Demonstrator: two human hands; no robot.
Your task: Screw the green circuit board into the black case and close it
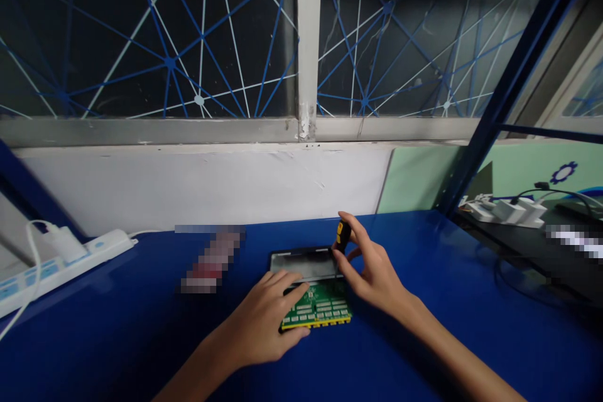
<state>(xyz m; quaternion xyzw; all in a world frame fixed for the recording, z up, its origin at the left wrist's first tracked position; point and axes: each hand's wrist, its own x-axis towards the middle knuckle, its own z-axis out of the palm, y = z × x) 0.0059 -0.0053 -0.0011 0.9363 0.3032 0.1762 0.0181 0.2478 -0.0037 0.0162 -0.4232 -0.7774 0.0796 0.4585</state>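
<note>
- Both hands meet in the middle of the blue counter (424, 301), close in front of the person — the left hand (264, 320) low and flat, the right hand (372, 270) a bit higher and farther away.
- Gray tray (301, 262) lies just behind the green board, its long side running left to right, touching the board or almost touching it.
- Green board (325, 308) lies flat between the two hands, long side also left to right, with a yellow strip on its near edge.
- Left hand is open, fingers spread, pressing down on the left part of the green board.
- Right hand is closed around a small screwdriver (342, 235) — black and yellow handle up, thin tip pointing down at the far edge of the board.
- White power strip (70, 260) sits far off to the left, well apart from the hands.
</note>
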